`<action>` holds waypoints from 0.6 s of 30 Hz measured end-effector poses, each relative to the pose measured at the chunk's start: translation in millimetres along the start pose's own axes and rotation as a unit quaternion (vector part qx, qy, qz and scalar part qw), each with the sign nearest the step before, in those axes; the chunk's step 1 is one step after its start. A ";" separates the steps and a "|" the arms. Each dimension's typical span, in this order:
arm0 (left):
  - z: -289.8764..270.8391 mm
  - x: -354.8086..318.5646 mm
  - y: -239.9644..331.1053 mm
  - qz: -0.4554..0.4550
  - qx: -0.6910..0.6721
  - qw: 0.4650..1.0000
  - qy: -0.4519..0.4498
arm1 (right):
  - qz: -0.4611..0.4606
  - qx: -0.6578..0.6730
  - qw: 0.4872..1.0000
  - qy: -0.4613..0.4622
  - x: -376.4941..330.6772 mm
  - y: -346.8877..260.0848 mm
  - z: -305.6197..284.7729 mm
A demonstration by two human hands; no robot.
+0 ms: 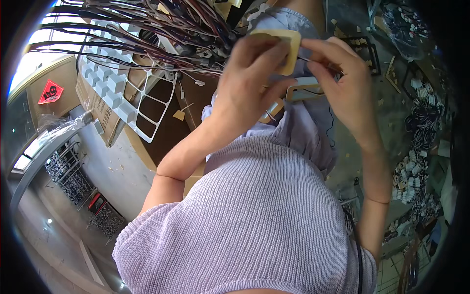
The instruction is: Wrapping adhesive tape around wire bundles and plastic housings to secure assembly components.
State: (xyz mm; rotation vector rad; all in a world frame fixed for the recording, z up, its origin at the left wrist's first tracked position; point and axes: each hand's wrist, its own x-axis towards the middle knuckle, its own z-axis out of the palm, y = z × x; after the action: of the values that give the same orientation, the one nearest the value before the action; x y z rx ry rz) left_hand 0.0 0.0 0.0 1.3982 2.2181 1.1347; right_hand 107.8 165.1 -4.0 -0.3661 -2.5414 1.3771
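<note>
My left hand (252, 73), a little blurred, is closed on a pale yellow square piece (292, 51) with rounded corners. Its fingers lie across the piece and hide most of the middle. To the right, the thumb and forefinger of my right hand (342, 73) pinch a thin dark wire (303, 58) at the edge of the square piece. Just below both hands, on my lap, lies a light rectangular frame (303, 92) with a tan rim. A smaller tan-edged piece (272, 110) rests near it, partly covered by cloth.
A thick bundle of dark cables (161, 29) spreads across the upper left. Beneath it are a white plastic grid tray (159, 105) and a cardboard box (100, 110). On the right, heaps of white parts (413, 171) and dark cables (423, 120) cover the floor.
</note>
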 end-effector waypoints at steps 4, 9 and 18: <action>5.0 -2.5 -11.1 -0.034 -0.096 0.994 -0.034 | 0.078 0.112 0.988 0.070 2.1 11.2 5.5; 0.0 2.8 -11.7 -0.081 -0.097 0.991 -0.043 | 0.059 0.118 0.989 0.062 -2.9 7.4 8.4; 1.4 12.6 1.8 0.102 0.189 0.975 0.053 | -0.068 0.021 0.997 -0.023 4.8 -16.0 -1.4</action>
State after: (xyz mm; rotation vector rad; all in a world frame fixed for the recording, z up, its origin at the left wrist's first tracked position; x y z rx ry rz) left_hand -4.2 11.8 2.5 1.7896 2.5110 0.8939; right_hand 102.0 159.4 10.6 -0.1527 -2.5175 1.4010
